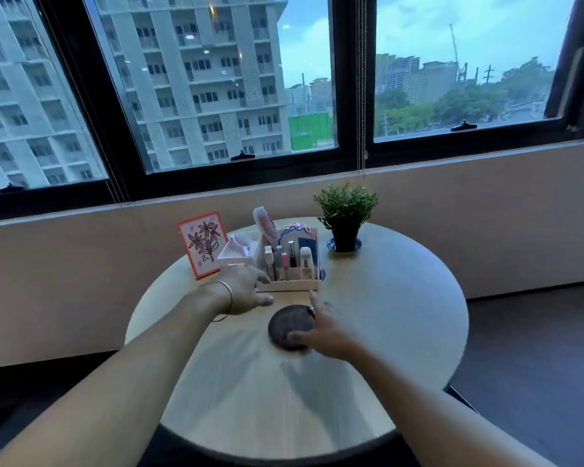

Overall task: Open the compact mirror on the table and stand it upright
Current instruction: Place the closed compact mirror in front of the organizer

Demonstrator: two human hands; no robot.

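Note:
A round dark compact mirror (289, 326) lies closed and flat on the round wooden table (385, 315), near its middle. My right hand (324, 332) rests against the compact's right side, thumb at its near edge and a finger reaching along its far edge. My left hand (245, 289), with a thin bangle on the wrist, hovers to the compact's upper left with fingers spread and nothing in it.
Just behind the hands stands a white organizer (290, 264) packed with cosmetics and a pink comb. A flower card (203, 244) leans at the back left. A small potted plant (345, 217) sits at the back right. A low wall and windows lie beyond.

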